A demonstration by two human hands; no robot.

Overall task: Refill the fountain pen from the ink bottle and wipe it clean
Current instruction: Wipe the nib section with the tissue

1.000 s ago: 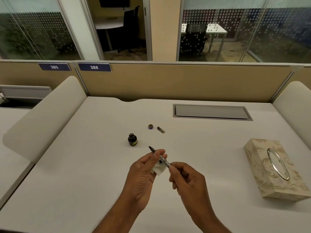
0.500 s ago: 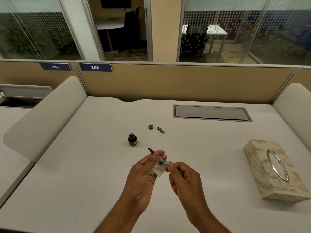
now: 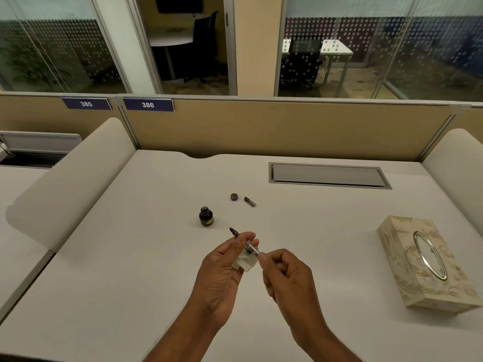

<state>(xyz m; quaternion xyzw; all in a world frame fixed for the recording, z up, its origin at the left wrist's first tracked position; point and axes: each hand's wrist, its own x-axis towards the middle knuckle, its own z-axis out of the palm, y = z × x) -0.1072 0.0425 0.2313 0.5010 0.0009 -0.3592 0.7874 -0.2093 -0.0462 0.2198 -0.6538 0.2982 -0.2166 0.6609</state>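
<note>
My left hand (image 3: 222,270) grips the front part of the fountain pen (image 3: 243,241), nib pointing up and away to the left, with a small white tissue (image 3: 247,262) tucked under the fingers. The pen's clear rear end is pinched by the fingertips of my right hand (image 3: 287,280). Both hands hover above the white desk (image 3: 130,257). Just beyond them stands the open dark ink bottle (image 3: 206,217). Farther back lie the bottle's cap (image 3: 234,197) and the pen's dark barrel piece (image 3: 250,201).
A patterned tissue box (image 3: 423,265) with an oval opening sits at the right. A grey cable hatch (image 3: 326,175) is set into the desk's back. Padded side dividers (image 3: 73,176) flank the desk, and a tan partition stands behind it.
The two hands and the pen stay in nearly the same place; my right fingers have shifted slightly along the pen's rear end. The bottle, cap and barrel piece are unmoved.
</note>
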